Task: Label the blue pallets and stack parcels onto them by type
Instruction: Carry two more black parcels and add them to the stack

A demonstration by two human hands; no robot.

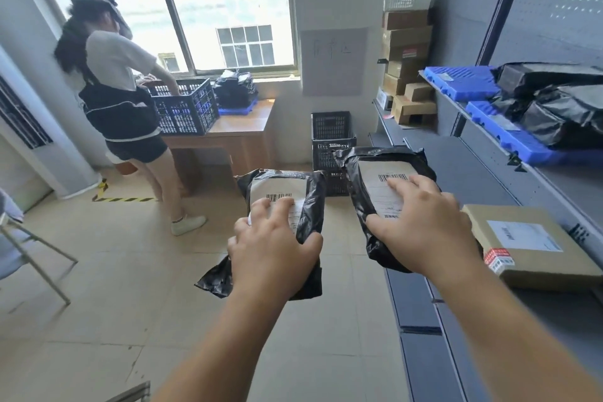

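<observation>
Black plastic wraps both of the parcels I am holding out in front of me, each with a white barcode label facing up. My left hand [274, 248] grips the left poly mailer [313, 199] from above, fingers curled over the label and thumb hooked round its right edge, above the tiled floor [114, 271]. My right hand [424, 232] holds the right poly mailer [354, 192], fingers spread across the label and thumb clamped on the near left edge; this one hangs just at the front edge of the grey shelf [473, 173].

On the tier above, to the right, sit two blue pallets, the far pallet [460, 81] partly bare and the near pallet [509, 137] loaded with black bagged parcels [554, 101]. A flat cardboard box [528, 245] lies on the lower shelf beside my right wrist.

Across the room another person [117, 81] reaches into a dark crate [186, 108] on a wooden table [248, 127]. A second crate [332, 134] stands on the floor by the wall.
</observation>
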